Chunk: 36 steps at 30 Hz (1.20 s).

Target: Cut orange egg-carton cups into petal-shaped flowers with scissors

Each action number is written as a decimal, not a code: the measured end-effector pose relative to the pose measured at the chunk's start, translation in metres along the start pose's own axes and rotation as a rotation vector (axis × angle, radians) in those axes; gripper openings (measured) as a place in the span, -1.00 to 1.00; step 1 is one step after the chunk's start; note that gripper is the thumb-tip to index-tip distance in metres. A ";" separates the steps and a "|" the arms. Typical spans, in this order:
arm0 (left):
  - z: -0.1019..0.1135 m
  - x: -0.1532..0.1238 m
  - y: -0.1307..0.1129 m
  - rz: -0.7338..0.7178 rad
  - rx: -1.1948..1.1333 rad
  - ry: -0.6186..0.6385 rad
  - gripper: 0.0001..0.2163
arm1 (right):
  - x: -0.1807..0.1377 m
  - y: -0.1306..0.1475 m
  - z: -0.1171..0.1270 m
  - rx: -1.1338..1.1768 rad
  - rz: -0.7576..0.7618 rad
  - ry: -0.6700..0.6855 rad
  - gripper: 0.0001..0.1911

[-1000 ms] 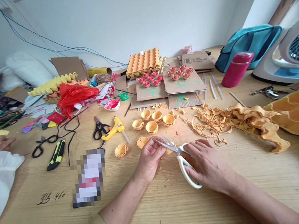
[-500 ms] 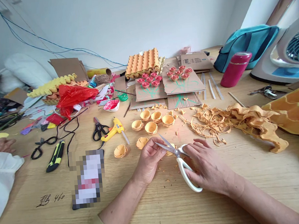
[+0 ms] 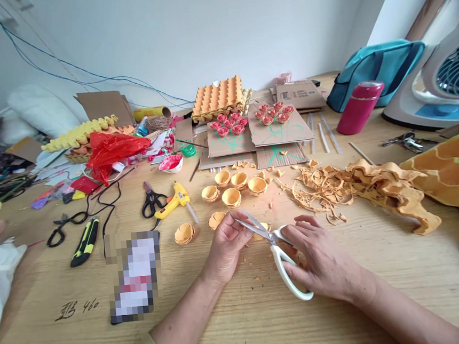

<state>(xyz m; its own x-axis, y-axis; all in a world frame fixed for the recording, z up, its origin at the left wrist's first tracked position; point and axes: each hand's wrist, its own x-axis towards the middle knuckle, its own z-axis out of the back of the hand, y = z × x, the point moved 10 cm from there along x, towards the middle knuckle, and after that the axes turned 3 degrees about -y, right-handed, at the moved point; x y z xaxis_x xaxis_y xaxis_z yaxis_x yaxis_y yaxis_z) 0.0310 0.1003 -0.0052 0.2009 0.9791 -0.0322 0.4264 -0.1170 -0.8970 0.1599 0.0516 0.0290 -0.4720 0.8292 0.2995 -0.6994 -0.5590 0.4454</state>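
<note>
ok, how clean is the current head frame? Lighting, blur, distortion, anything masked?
Head view: even, diffuse light with soft shadows on the table; head view, centre: white-handled scissors reasonably sharp; head view, right edge: fan looks stretched, and the right corners go dark; head view, left of centre: a pixelated patch hides what lies under it.

Toward the tabletop's (image 3: pixel 291 327) far right corner, we see a magenta bottle (image 3: pixel 360 108) beside a teal bag (image 3: pixel 366 73) and a white fan (image 3: pixel 419 97), keys (image 3: pixel 410 142) lying nearby.
</note>
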 end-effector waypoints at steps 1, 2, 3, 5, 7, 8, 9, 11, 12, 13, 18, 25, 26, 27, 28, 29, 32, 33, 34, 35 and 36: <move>0.001 0.000 0.000 -0.003 0.001 -0.006 -0.76 | 0.000 0.001 0.000 0.002 0.002 0.000 -0.79; 0.002 0.000 0.000 -0.008 0.001 -0.010 -0.75 | 0.000 0.001 0.001 0.003 0.002 0.000 -0.78; 0.003 0.000 0.000 -0.013 0.000 -0.012 -0.75 | 0.000 0.001 0.001 0.004 0.002 0.001 -0.78; 0.004 0.001 -0.002 -0.027 0.002 -0.014 -0.73 | 0.000 0.002 0.001 0.003 0.005 0.000 -0.77; 0.005 0.001 -0.003 -0.041 0.011 -0.013 -0.72 | 0.000 0.002 0.002 0.000 0.010 -0.005 -0.75; 0.006 0.001 -0.004 -0.046 0.019 -0.012 -0.71 | 0.000 0.002 0.002 0.000 0.012 -0.005 -0.75; 0.006 0.002 -0.004 -0.049 0.028 -0.009 -0.71 | 0.000 0.002 0.001 -0.001 0.012 -0.002 -0.75; 0.007 0.002 -0.005 -0.056 0.047 0.002 -0.71 | -0.001 0.001 0.000 -0.004 0.009 0.010 -0.75; 0.007 0.003 -0.006 -0.061 0.056 0.007 -0.71 | -0.001 0.001 -0.001 -0.006 0.007 0.017 -0.75; 0.008 0.003 -0.007 -0.065 0.065 0.010 -0.71 | -0.001 0.001 -0.002 -0.009 0.005 0.024 -0.75; 0.009 0.003 -0.012 -0.090 0.096 -0.003 -0.70 | -0.001 0.001 -0.002 -0.010 0.008 0.035 -0.75; 0.009 0.002 -0.016 -0.103 0.104 -0.034 -0.68 | -0.001 0.002 -0.001 0.002 0.015 0.031 -0.80; 0.010 0.003 -0.015 -0.100 0.102 -0.041 -0.68 | -0.001 0.002 -0.002 0.006 0.022 0.028 -0.80; 0.011 0.003 -0.015 -0.097 0.100 -0.047 -0.67 | -0.001 0.002 -0.002 0.010 0.028 0.024 -0.81; 0.012 0.003 -0.015 -0.096 0.098 -0.053 -0.66 | -0.001 0.001 -0.004 0.013 0.035 0.022 -0.82; 0.014 0.004 -0.014 -0.094 0.096 -0.058 -0.66 | -0.002 0.000 -0.005 0.014 0.039 0.022 -0.82; 0.016 0.005 -0.012 -0.087 0.104 -0.059 -0.64 | -0.001 -0.003 -0.008 0.008 0.037 0.018 -0.79; 0.015 0.005 -0.011 -0.081 0.107 -0.050 -0.64 | -0.001 -0.005 -0.009 0.009 0.029 0.015 -0.78; 0.015 0.006 -0.010 -0.073 0.108 -0.037 -0.64 | -0.001 -0.006 -0.009 0.013 0.017 0.012 -0.78; 0.014 0.006 -0.008 -0.062 0.108 -0.022 -0.64 | 0.000 -0.008 -0.009 0.022 0.003 0.006 -0.78; 0.013 0.006 -0.006 -0.052 0.107 -0.007 -0.64 | 0.000 -0.010 -0.008 0.033 -0.016 -0.003 -0.78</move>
<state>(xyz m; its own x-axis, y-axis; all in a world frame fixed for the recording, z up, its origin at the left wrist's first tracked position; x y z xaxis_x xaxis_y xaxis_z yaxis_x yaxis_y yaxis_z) 0.0181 0.1086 -0.0053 0.1743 0.9846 0.0129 0.3398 -0.0478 -0.9393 0.1628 0.0575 0.0180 -0.4596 0.8379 0.2944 -0.6886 -0.5456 0.4776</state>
